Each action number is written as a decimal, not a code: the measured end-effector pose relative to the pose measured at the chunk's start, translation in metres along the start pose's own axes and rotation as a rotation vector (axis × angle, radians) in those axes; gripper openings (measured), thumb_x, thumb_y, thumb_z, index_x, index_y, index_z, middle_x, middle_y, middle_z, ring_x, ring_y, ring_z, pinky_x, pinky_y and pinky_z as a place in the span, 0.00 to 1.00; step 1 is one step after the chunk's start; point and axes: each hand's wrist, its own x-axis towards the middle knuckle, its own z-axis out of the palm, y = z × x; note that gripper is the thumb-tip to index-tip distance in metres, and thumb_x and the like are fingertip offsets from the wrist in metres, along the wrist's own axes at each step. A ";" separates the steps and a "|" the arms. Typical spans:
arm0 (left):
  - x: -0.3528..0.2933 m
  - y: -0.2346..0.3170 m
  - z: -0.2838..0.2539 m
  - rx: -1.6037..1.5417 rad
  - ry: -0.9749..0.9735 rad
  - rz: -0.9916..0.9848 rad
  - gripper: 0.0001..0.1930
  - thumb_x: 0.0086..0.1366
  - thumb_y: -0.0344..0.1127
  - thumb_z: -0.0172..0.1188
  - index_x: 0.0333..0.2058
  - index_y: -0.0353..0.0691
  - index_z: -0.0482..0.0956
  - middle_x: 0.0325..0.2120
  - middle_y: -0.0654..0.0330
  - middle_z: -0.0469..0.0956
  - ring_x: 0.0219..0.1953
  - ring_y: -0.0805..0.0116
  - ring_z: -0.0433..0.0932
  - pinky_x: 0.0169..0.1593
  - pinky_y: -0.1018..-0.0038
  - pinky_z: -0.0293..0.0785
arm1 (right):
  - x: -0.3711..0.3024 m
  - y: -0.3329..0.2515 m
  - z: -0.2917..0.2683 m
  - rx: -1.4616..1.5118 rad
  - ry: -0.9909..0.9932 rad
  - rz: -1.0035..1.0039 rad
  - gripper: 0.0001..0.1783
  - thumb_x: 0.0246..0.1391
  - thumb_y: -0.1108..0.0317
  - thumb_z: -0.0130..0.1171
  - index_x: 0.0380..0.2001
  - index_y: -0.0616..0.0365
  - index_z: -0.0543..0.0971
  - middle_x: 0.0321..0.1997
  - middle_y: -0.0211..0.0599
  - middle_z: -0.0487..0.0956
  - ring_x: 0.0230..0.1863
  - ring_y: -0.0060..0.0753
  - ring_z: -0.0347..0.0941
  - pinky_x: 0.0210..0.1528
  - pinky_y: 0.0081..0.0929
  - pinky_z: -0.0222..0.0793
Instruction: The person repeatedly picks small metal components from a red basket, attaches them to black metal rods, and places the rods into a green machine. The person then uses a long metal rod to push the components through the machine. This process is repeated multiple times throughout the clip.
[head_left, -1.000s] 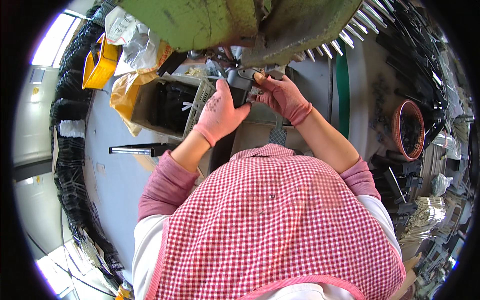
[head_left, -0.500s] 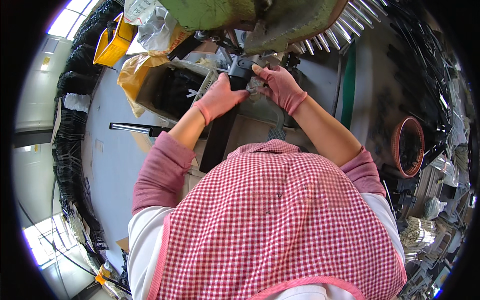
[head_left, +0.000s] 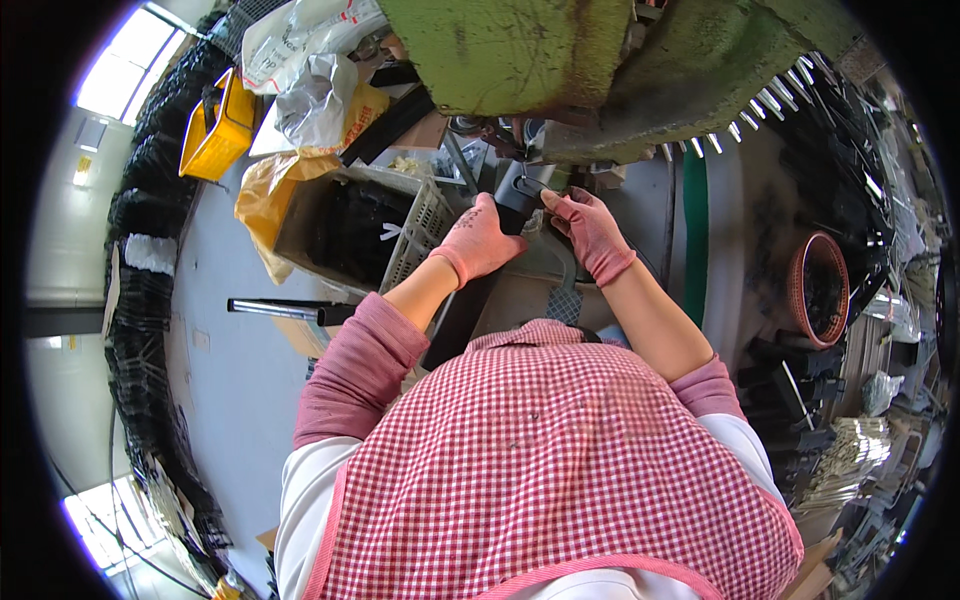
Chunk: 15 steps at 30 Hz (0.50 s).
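Green machinery (head_left: 500, 55) stands just beyond the black tube (head_left: 462, 318), which my left hand (head_left: 480, 242) grips near its far end; my right hand (head_left: 592, 232) curls beside that end, whether grasping anything I cannot tell.

On the left, a yellow bin (head_left: 228, 140) tilts beside a crumpled white bag (head_left: 312, 98), and a yellow bag (head_left: 260, 205) touches the end of a grey crate (head_left: 424, 232) holding dark contents. Nearer the wearer lies a shiny tube (head_left: 270, 306), with a white bundle (head_left: 150, 254) farther left. On the right are a green strip (head_left: 695, 240), a round reddish basket (head_left: 797, 285) and a crumpled clear bag (head_left: 881, 392).
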 end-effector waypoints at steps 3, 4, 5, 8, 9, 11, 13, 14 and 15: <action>0.001 -0.001 -0.003 0.005 -0.032 0.023 0.34 0.54 0.44 0.67 0.45 0.21 0.61 0.40 0.32 0.77 0.48 0.41 0.78 0.52 0.62 0.74 | 0.001 0.006 -0.004 0.031 0.014 0.020 0.07 0.61 0.74 0.55 0.40 0.68 0.74 0.43 0.41 0.81 0.49 0.32 0.78 0.54 0.27 0.72; 0.001 -0.001 -0.003 -0.022 -0.031 0.010 0.33 0.53 0.43 0.66 0.45 0.21 0.60 0.40 0.31 0.77 0.47 0.41 0.78 0.51 0.62 0.74 | 0.001 0.007 -0.005 0.031 -0.015 0.002 0.07 0.61 0.74 0.55 0.39 0.67 0.75 0.43 0.41 0.81 0.48 0.31 0.78 0.52 0.26 0.72; 0.001 -0.001 -0.004 -0.028 -0.042 0.000 0.34 0.53 0.44 0.67 0.45 0.21 0.60 0.41 0.32 0.76 0.48 0.41 0.77 0.52 0.62 0.73 | 0.002 0.008 -0.007 0.035 -0.014 -0.009 0.07 0.61 0.73 0.55 0.39 0.66 0.75 0.43 0.40 0.81 0.48 0.31 0.79 0.50 0.25 0.72; 0.002 -0.003 -0.004 -0.065 -0.057 -0.017 0.36 0.53 0.45 0.68 0.47 0.20 0.60 0.45 0.31 0.75 0.52 0.41 0.75 0.54 0.61 0.71 | 0.003 0.010 -0.011 0.004 -0.008 -0.011 0.06 0.61 0.72 0.55 0.39 0.63 0.75 0.43 0.39 0.82 0.45 0.29 0.79 0.45 0.23 0.72; 0.002 -0.004 -0.003 -0.059 -0.056 -0.004 0.35 0.53 0.44 0.67 0.46 0.20 0.60 0.43 0.31 0.75 0.51 0.40 0.76 0.53 0.61 0.72 | 0.003 0.011 -0.012 0.012 -0.024 -0.007 0.06 0.61 0.72 0.55 0.39 0.62 0.76 0.42 0.39 0.82 0.44 0.28 0.79 0.43 0.23 0.72; 0.002 -0.006 -0.001 -0.061 -0.019 0.033 0.33 0.53 0.42 0.65 0.46 0.20 0.59 0.41 0.30 0.77 0.49 0.39 0.77 0.52 0.61 0.73 | 0.004 0.013 -0.013 0.038 -0.040 -0.008 0.03 0.62 0.71 0.55 0.35 0.58 0.75 0.40 0.35 0.82 0.39 0.24 0.77 0.39 0.22 0.70; 0.003 -0.009 0.001 -0.079 -0.011 0.033 0.34 0.54 0.43 0.65 0.46 0.21 0.59 0.42 0.30 0.76 0.49 0.39 0.77 0.52 0.61 0.73 | 0.005 0.015 -0.014 0.048 -0.056 -0.021 0.03 0.62 0.70 0.55 0.33 0.56 0.74 0.39 0.33 0.82 0.38 0.24 0.77 0.38 0.22 0.70; 0.003 -0.010 0.002 -0.085 -0.022 0.025 0.34 0.54 0.44 0.65 0.46 0.21 0.59 0.42 0.30 0.76 0.49 0.39 0.77 0.52 0.61 0.73 | 0.005 0.015 -0.014 0.041 -0.062 -0.011 0.02 0.62 0.70 0.56 0.34 0.55 0.74 0.40 0.32 0.81 0.40 0.26 0.77 0.43 0.25 0.71; 0.004 -0.011 0.003 -0.085 -0.002 0.028 0.34 0.54 0.44 0.65 0.46 0.20 0.59 0.42 0.31 0.76 0.50 0.39 0.77 0.53 0.62 0.73 | 0.004 0.015 -0.014 0.033 -0.073 -0.006 0.03 0.61 0.69 0.58 0.35 0.54 0.75 0.40 0.31 0.81 0.42 0.28 0.77 0.47 0.29 0.72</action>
